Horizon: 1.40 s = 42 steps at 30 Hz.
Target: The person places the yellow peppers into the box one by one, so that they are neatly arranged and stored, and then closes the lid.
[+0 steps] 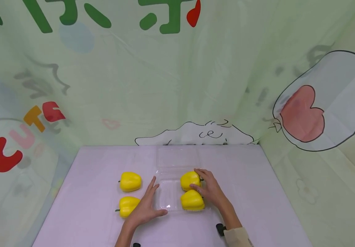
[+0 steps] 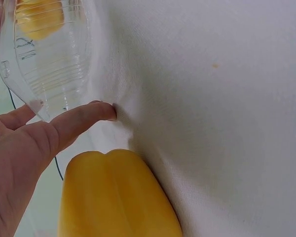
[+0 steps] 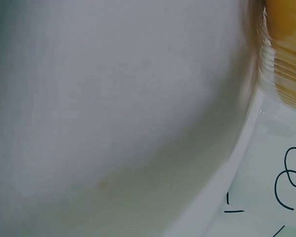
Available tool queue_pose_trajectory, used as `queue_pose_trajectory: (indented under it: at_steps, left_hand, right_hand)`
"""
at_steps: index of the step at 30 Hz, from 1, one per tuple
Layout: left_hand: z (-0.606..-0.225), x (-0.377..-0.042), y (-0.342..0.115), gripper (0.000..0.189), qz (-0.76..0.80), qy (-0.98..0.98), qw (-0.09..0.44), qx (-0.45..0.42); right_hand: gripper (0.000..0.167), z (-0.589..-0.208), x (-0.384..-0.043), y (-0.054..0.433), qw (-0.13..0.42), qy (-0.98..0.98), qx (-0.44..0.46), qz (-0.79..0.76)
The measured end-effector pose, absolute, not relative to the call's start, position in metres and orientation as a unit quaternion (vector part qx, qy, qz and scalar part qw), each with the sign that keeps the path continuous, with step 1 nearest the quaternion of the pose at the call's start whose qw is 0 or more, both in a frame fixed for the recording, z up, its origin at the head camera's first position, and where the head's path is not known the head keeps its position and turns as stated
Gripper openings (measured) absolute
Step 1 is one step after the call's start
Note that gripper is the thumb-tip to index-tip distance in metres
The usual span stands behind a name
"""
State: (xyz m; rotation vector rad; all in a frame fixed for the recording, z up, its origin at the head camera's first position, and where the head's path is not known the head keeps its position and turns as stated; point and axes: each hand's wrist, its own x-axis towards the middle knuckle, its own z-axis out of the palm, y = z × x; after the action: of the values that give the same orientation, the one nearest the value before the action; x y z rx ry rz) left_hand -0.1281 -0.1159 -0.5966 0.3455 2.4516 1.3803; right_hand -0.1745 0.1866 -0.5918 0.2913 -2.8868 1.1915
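A clear plastic clamshell container lies on the table with its lid folded back. Two yellow bell peppers sit along its right side, a rear one and a front one. My right hand grips the rear pepper, thumb in front and fingers behind. Fingers spread, my left hand stands at the container's left side and holds nothing. Two more yellow peppers lie left of the container: one farther back, one partly hidden behind the left hand. The left wrist view shows a pepper below the thumb.
A pale cloth covers the table. Printed fabric curtains rise at the back and both sides. A small black object is by the right wrist, another by the left forearm.
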Motion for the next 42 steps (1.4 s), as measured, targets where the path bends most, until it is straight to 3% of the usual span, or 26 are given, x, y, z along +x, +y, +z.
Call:
queue_pose_trajectory:
  at_steps: [9,15,36,42]
  left_hand:
    - [-0.599,-0.129,-0.116,0.108,0.481,0.855,0.153,0.119]
    - [-0.600,-0.129,-0.116,0.108,0.484,0.854,0.155,0.115]
    - [-0.601,-0.128,-0.118,0.108,0.489,0.850,0.155,0.118]
    - [-0.600,-0.129,-0.118,0.108,0.489,0.850,0.154,0.119]
  right_hand:
    - [0.082,-0.592,-0.170,0.186,-0.015,-0.909,0.081,0.409]
    - [0.077,-0.590,-0.170,0.186,-0.017,-0.909,0.079,0.409]
    - [0.069,-0.578,-0.152,0.195,0.073,-0.931,0.097,0.344]
    - [0.075,-0.578,-0.138,0.204,0.037,-0.936,0.082,0.340]
